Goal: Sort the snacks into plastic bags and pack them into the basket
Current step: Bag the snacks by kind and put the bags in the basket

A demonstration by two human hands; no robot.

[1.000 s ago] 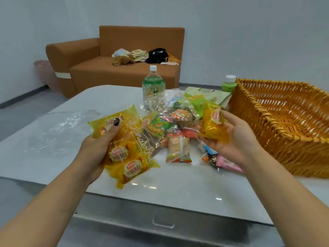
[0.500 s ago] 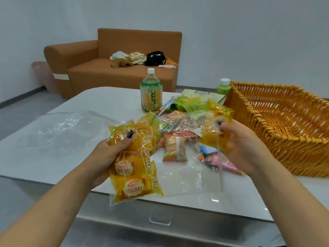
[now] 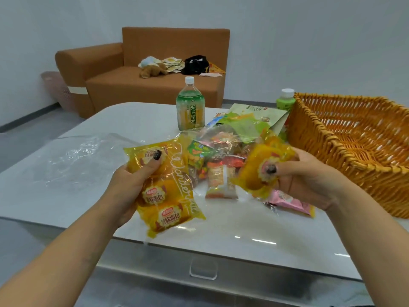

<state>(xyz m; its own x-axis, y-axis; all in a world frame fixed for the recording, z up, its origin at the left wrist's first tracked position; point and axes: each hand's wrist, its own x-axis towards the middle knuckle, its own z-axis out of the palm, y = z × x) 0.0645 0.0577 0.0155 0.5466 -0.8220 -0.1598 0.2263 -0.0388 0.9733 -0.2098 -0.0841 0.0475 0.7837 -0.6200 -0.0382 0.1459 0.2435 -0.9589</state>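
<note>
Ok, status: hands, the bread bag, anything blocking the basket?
Left hand holds the bread bag. Right hand grips a yellow bread pack. Basket not yet packed, nothing blocking it.

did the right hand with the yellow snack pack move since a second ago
Yes: the right hand carried its yellow snack pack down, off the green packets onto the pink wrapper.

On the desk (image 3: 137,120): basket (image 3: 354,151) at right, snack pile (image 3: 221,165) left of it, bottle (image 3: 190,107) behind the pile, flat plastic bag (image 3: 73,158) at left; sofa (image 3: 155,85) behind.
</note>
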